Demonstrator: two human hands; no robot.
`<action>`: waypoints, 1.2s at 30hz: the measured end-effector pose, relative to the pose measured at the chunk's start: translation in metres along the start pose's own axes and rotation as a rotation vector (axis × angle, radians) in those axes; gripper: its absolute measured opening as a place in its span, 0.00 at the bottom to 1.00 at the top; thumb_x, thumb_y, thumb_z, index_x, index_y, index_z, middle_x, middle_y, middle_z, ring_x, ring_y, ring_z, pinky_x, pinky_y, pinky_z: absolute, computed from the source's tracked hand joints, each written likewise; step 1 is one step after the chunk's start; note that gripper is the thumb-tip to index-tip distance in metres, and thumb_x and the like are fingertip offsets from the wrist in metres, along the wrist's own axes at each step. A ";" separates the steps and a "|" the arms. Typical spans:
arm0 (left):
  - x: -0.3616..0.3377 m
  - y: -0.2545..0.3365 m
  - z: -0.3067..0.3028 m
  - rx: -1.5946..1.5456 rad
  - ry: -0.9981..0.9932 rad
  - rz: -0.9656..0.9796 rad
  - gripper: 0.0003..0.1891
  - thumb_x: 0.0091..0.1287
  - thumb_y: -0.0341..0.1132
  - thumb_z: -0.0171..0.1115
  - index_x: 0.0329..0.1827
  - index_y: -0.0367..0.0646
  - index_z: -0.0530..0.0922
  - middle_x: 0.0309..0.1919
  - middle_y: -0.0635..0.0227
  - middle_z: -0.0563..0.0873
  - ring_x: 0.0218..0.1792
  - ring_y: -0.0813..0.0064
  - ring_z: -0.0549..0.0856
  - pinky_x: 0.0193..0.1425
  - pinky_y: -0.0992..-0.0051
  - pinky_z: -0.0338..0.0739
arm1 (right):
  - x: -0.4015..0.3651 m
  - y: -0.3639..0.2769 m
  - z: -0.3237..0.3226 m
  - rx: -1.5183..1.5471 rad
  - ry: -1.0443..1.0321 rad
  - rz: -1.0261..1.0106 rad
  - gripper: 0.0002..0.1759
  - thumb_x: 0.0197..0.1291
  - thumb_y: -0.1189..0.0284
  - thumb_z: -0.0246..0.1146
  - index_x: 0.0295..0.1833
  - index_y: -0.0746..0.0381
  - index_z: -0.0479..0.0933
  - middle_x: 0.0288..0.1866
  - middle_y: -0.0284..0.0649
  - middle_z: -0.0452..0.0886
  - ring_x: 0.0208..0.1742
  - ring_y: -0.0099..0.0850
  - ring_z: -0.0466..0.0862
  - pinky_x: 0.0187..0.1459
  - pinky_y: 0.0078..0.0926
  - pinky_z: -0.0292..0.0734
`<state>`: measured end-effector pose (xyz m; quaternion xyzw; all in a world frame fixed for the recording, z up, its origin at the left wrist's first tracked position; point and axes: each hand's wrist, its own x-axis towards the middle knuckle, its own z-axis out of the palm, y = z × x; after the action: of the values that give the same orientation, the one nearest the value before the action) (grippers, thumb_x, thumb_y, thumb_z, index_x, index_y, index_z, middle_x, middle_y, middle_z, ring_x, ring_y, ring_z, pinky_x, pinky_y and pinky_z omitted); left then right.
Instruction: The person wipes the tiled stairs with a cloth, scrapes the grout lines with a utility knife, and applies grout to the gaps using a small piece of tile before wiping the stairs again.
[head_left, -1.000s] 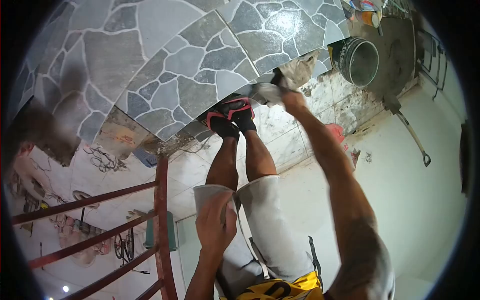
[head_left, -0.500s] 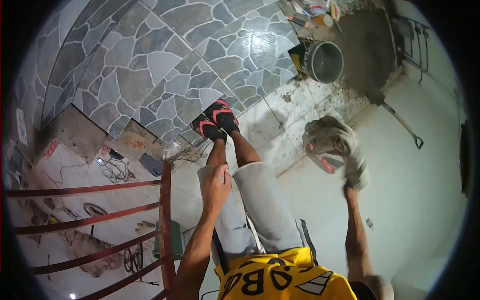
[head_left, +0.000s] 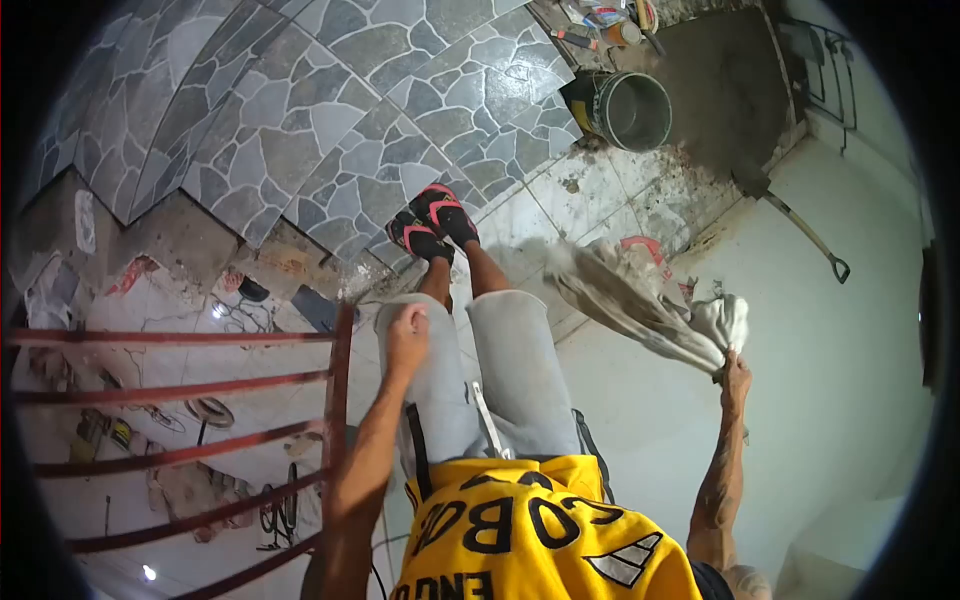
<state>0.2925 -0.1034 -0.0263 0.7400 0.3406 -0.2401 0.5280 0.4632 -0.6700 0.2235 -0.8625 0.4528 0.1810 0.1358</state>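
Note:
My right hand (head_left: 736,382), out to the right, grips the gathered end of a dirty off-white sack (head_left: 655,310) with patches of red print. The sack hangs stretched out toward my legs, over the pale tiles, its far end blurred. My left hand (head_left: 407,340) is curled closed above my left knee, against the grey trousers (head_left: 520,370); nothing shows in its fingers. My feet, in black socks and red-strapped sandals (head_left: 445,212), are on the stone-patterned tiles (head_left: 390,120).
A bucket (head_left: 637,111) stands ahead to the right, beside a patch of grey mortar (head_left: 720,90). A shovel (head_left: 805,235) lies with its blade at the mortar's edge. Hand tools (head_left: 610,30) lie behind the bucket. To my left runs a red metal railing (head_left: 180,390), with clutter beyond it.
The sack has swung from a bunched shape to a stretched one, and my right hand has moved slightly right. My left hand has shifted a little left and up.

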 end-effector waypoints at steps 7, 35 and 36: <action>-0.051 -0.073 -0.080 0.161 0.182 -0.040 0.10 0.69 0.31 0.57 0.48 0.39 0.82 0.37 0.57 0.87 0.39 0.64 0.86 0.46 0.68 0.79 | 0.003 0.013 -0.049 0.601 -0.029 0.184 0.34 0.71 0.50 0.54 0.59 0.74 0.74 0.52 0.48 0.81 0.47 0.37 0.85 0.47 0.36 0.81; -0.106 0.106 0.019 -0.563 0.272 -0.437 0.19 0.74 0.42 0.57 0.61 0.40 0.77 0.51 0.63 0.82 0.49 0.70 0.84 0.51 0.70 0.79 | 0.149 -0.141 -0.096 0.135 -0.363 0.019 0.19 0.72 0.58 0.55 0.42 0.63 0.80 0.36 0.33 0.80 0.31 0.22 0.77 0.32 0.28 0.75; -0.109 0.091 0.018 -0.518 0.230 -0.432 0.18 0.73 0.40 0.57 0.61 0.40 0.77 0.51 0.64 0.82 0.47 0.70 0.85 0.50 0.70 0.78 | 0.159 -0.113 -0.103 0.018 -0.380 -0.123 0.19 0.70 0.58 0.55 0.43 0.64 0.81 0.36 0.33 0.80 0.31 0.22 0.77 0.32 0.27 0.75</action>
<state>0.2908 -0.1667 0.1021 0.5148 0.5958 -0.1670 0.5933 0.6597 -0.7653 0.2544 -0.8375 0.3672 0.3278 0.2374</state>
